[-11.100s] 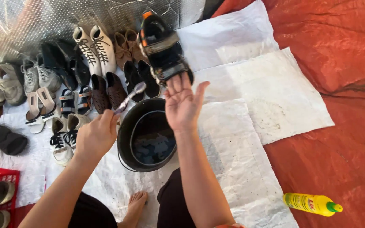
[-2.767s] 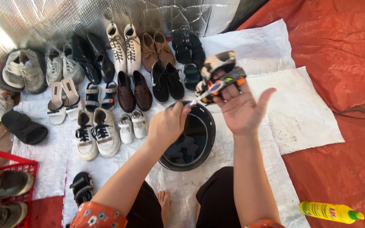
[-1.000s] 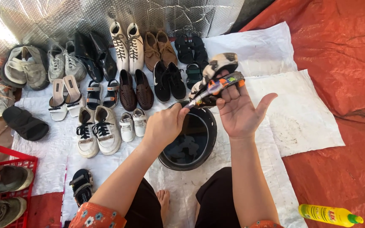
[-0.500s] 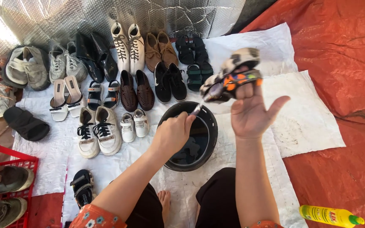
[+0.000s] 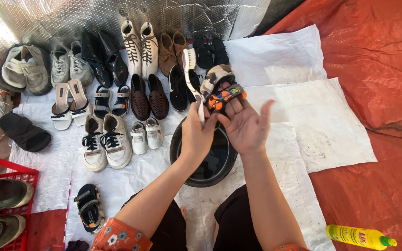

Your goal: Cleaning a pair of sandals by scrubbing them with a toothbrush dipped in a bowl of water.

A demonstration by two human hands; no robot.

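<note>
The left hand (image 5: 200,135) is gripping a long white-handled scrub brush (image 5: 191,74), now raised upright from its earlier low angle. The right hand (image 5: 245,125), fingers loosely spread, is cupping a small camouflage-and-orange child's sandal (image 5: 219,90) above the black round plastic basin (image 5: 210,162), its contents dark and unclear, sitting on white sacking (image 5: 303,135) over an orange tarpaulin (image 5: 378,69).

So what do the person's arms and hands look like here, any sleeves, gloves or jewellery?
Both the left hand and the right hand are bare: no gloves, rings, watch or bracelets show. The forearms are uncovered. Short sleeves in orange with a small flower print reach to about the elbows; only an edge of the right one shows.
</note>
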